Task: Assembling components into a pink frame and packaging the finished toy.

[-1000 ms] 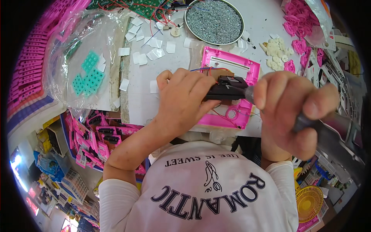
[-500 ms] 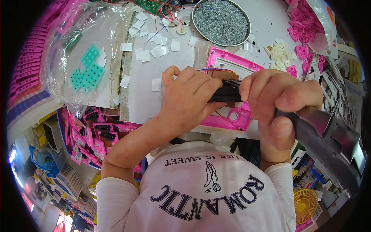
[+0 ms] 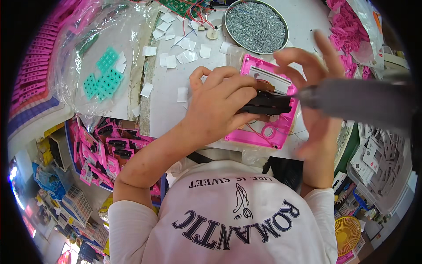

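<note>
So my left hand [image 3: 220, 97] has the black block [image 3: 270, 104] pinched, most of it sticking out right of my fingertips, long axis left-right over the pink frame [image 3: 252, 138], my right hand [image 3: 314, 119] splayed loose, farther off behind the grey driver [image 3: 360, 102].

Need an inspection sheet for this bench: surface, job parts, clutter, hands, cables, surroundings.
Surface: white tabletop, partly covered.
Job's things: black part held over pink frame; dark driver-like tool, tip close to the part, contact unclear.
Clutter: white squares, turquoise keypads on clear plastic, small metal pieces in a round dish.
Hands: left hand grips the black part; right hand has fingers spread behind the tool, hold unclear.
Cables: red wires by green boards.
Surroundings: pink assemblies lower left; yellow basket lower right.
</note>
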`<state>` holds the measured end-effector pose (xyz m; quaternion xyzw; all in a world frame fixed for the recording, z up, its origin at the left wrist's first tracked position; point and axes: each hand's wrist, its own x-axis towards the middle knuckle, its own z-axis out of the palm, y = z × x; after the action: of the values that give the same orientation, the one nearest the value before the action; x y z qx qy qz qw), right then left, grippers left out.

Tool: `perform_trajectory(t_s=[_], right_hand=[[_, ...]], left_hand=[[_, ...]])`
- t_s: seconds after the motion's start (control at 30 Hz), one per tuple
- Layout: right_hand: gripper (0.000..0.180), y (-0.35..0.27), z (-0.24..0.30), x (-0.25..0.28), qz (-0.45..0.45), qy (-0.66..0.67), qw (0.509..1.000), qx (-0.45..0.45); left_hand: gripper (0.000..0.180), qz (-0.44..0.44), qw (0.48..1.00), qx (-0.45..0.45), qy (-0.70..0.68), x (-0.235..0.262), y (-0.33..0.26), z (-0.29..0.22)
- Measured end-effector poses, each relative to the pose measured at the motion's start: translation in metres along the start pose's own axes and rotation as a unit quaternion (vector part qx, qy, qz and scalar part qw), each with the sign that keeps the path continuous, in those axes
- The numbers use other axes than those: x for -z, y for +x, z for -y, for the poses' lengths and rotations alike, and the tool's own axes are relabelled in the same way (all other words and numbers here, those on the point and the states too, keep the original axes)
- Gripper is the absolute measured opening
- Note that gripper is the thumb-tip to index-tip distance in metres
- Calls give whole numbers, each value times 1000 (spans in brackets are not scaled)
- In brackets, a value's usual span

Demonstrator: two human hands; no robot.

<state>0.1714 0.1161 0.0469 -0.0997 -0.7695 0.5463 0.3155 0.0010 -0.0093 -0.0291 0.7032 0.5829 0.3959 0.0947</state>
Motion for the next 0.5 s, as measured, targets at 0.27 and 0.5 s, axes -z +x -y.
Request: perform_trajectory(t_s=[0.27, 0.5], right_hand=[[47, -40, -12, 25, 59, -328, 941, -64], [29, -7, -13, 41, -14, -308, 883, -355]], left_hand=[[77, -71, 970, 102, -209, -22, -3, 5], [72, 13, 997, 44, -54, -14, 7, -1]])
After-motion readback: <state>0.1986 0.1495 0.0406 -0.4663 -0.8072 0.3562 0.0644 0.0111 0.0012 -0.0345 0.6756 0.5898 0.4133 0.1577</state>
